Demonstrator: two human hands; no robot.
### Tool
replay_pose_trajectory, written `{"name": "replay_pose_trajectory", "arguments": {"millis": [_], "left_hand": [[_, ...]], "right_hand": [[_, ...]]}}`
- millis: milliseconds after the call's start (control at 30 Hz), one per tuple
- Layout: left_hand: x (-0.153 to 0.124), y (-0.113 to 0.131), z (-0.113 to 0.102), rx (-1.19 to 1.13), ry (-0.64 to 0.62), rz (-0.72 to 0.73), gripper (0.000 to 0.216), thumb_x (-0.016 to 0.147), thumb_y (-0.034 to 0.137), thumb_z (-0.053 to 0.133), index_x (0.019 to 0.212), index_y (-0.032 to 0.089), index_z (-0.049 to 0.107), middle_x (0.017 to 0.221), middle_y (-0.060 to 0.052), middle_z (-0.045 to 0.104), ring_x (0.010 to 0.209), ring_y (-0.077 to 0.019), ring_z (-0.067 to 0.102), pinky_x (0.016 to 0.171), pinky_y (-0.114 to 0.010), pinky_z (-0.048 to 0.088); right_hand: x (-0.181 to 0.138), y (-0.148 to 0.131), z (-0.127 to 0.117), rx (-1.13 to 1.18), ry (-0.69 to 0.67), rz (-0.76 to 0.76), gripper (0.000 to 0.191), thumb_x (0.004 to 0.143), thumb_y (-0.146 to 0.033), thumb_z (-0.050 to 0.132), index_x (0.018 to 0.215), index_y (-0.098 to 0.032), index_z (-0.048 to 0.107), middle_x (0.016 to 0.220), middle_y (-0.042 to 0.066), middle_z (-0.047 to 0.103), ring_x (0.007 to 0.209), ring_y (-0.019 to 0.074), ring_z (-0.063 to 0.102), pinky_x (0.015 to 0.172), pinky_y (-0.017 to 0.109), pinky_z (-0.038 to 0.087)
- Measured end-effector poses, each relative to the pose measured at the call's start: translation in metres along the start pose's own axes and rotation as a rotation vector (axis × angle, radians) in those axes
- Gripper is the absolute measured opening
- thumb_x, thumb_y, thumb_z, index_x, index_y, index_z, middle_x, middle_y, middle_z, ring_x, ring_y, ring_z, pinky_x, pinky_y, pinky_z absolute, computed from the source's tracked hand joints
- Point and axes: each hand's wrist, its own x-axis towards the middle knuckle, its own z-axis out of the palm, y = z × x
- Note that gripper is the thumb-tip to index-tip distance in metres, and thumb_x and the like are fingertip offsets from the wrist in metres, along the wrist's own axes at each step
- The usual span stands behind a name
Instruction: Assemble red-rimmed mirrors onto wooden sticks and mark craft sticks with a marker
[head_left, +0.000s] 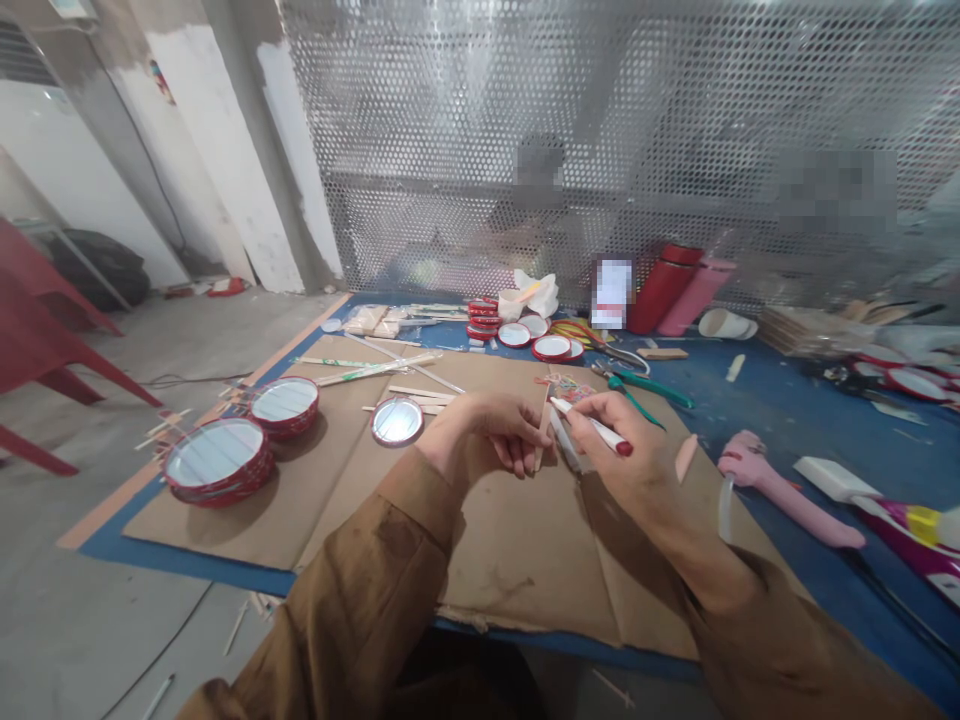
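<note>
My left hand (pixel 514 432) is closed on a flat wooden craft stick (pixel 545 425), held upright over the cardboard sheet (pixel 517 560). Pinched in my right hand (pixel 619 440) is a white marker pen (pixel 596 425) with a dark red end; its tip points at the stick's upper part. Whether the tip touches the wood I cannot tell. Beyond the stick lies a pile of coloured rubber bands (pixel 574 384). A round red-rimmed tin lid (pixel 397 421) rests left of my left hand, near several loose wooden sticks (pixel 420 398).
Two red round tins (pixel 217 460) with strings and sticks stand at the left. Green-handled pliers (pixel 649 388), a pink glue gun (pixel 795 495) and a purple tube (pixel 911 535) lie to the right. At the back are a red bottle (pixel 664 290), a phone (pixel 611 295) and a perforated metal screen (pixel 450 130).
</note>
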Motion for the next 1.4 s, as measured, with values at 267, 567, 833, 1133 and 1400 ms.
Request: {"name": "replay_pose_trajectory", "arguments": {"millis": [267,567,833,1133,1400], "left_hand": [[0.0,0.0,0.0,-0.006,-0.001,-0.005,0.038,0.079,0.05,0.074,0.075,0.012,0.07,0.07,-0.009,0.073,0.065,-0.0154,0.07,0.063,-0.027,0.056],[-0.003,0.003,0.003,-0.017,0.013,-0.023,0.039,0.079,0.05,0.075,0.072,0.011,0.071,0.069,-0.008,0.073,0.062,-0.0152,0.07,0.06,-0.025,0.055],[-0.003,0.004,0.002,-0.026,-0.012,-0.009,0.037,0.076,0.048,0.077,0.069,0.013,0.07,0.067,-0.007,0.073,0.063,-0.0148,0.07,0.058,-0.024,0.054],[-0.001,0.002,0.002,-0.037,0.02,-0.016,0.037,0.077,0.048,0.077,0.072,0.013,0.07,0.068,-0.007,0.073,0.062,-0.0152,0.07,0.059,-0.025,0.054],[-0.002,0.003,0.002,0.001,0.005,-0.027,0.038,0.08,0.049,0.073,0.071,0.012,0.07,0.07,-0.009,0.073,0.064,-0.0152,0.07,0.061,-0.026,0.055]], "right_hand": [[0.002,0.001,-0.002,0.039,-0.067,-0.051,0.023,0.091,-0.044,0.055,0.083,-0.025,0.063,0.078,0.003,0.072,0.072,0.021,0.065,0.074,0.034,0.049],[0.0,-0.003,0.0,-0.007,-0.038,-0.026,0.02,0.09,-0.044,0.058,0.083,-0.026,0.065,0.079,0.004,0.073,0.075,0.0232,0.064,0.08,0.038,0.05],[0.001,-0.005,-0.003,0.023,-0.03,0.038,0.028,0.09,-0.049,0.055,0.082,-0.024,0.063,0.073,0.004,0.071,0.069,0.0218,0.063,0.074,0.035,0.049],[0.002,-0.009,-0.004,0.024,-0.047,0.021,0.025,0.089,-0.046,0.056,0.078,-0.024,0.061,0.073,0.004,0.07,0.065,0.0203,0.061,0.072,0.035,0.048],[0.001,-0.007,-0.004,0.016,-0.042,0.009,0.024,0.089,-0.045,0.055,0.079,-0.025,0.062,0.074,0.003,0.071,0.069,0.0212,0.062,0.073,0.035,0.049]]}}
